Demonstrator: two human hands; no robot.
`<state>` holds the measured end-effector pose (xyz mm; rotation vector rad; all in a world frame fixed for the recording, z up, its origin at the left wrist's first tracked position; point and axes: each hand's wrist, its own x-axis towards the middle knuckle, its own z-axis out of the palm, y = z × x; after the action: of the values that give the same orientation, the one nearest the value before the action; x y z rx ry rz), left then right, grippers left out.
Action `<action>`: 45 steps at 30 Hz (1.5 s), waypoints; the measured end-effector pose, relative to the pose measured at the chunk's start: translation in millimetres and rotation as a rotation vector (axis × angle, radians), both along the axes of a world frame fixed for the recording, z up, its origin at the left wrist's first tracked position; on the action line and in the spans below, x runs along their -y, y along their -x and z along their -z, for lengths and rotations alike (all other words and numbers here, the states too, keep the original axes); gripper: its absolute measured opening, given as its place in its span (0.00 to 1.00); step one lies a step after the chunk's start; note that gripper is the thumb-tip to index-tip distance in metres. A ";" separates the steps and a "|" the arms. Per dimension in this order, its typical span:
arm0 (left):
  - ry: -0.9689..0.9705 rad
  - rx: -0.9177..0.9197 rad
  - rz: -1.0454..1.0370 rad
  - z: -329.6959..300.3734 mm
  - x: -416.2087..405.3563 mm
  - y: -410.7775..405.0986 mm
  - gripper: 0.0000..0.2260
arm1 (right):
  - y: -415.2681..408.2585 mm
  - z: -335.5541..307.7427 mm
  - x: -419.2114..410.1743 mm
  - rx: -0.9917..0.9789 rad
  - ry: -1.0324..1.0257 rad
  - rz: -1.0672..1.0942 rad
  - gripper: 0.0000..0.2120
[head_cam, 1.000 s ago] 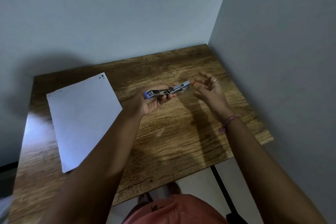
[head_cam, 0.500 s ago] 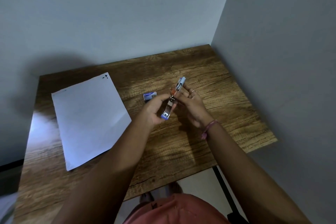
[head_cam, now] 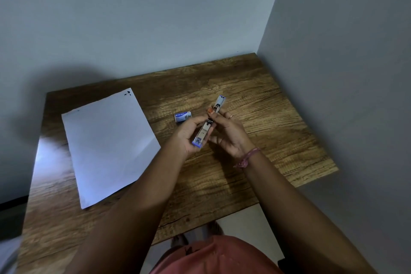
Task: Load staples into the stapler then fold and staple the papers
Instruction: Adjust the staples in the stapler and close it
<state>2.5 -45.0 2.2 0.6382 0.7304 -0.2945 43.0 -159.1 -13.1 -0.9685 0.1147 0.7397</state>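
A small metal stapler [head_cam: 206,125] with blue ends is swung fully open into a long strip and held above the wooden table [head_cam: 255,104]. My left hand [head_cam: 189,134] grips its near half from the left. My right hand [head_cam: 229,133] holds its middle and far half from the right. A small blue and white staple box [head_cam: 182,116] lies on the table just left of my hands. A white sheet of paper [head_cam: 106,144] lies flat on the left part of the table. Whether staples sit in the stapler is too small to tell.
The table stands in a corner, with a wall behind it and another along its right side. Its near edge runs above my lap and feet [head_cam: 195,233]. A pink band [head_cam: 246,158] is on my right wrist.
The open stapler turned from lying crosswise to pointing away from me. My right hand, apart from it a second ago, has closed on it. The staple box came into view.
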 end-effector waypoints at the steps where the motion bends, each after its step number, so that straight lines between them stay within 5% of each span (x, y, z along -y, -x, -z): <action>1: 0.002 -0.001 -0.002 0.2 -0.1 -0.1 0.07 | -1.0 0.3 -0.9 -0.009 -0.002 -0.006 0.19; 5: 0.013 -0.002 -0.015 0.9 -2.4 -0.5 0.06 | -3.1 2.1 -4.4 -0.022 0.000 -0.030 0.09; 20: -0.047 0.020 -0.026 4.9 -3.1 -6.6 0.06 | -5.7 -2.3 -8.5 0.078 0.047 0.056 0.21; 26: -0.022 -0.002 -0.037 9.4 -4.9 -6.3 0.07 | -5.0 0.6 -16.2 0.177 0.134 0.121 0.03; 30: -0.031 -0.007 -0.065 11.0 -4.9 -9.0 0.07 | -2.2 -3.8 -20.3 0.251 0.213 0.132 0.11; 39: -0.053 0.106 -0.031 10.2 -9.8 -11.7 0.05 | -10.7 -16.0 -10.1 0.245 0.123 -0.001 0.07; 42: -0.010 0.191 -0.017 11.0 -11.8 -11.3 0.03 | -10.8 -15.4 -6.2 0.146 0.077 0.058 0.08; 45: -0.008 0.215 -0.001 12.3 -11.3 -10.0 0.03 | -7.2 -13.1 -4.2 0.257 0.111 0.176 0.05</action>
<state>12.5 -33.7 -10.1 0.6656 0.5257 -0.2184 50.2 -154.9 0.1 -1.1358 0.0160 0.4467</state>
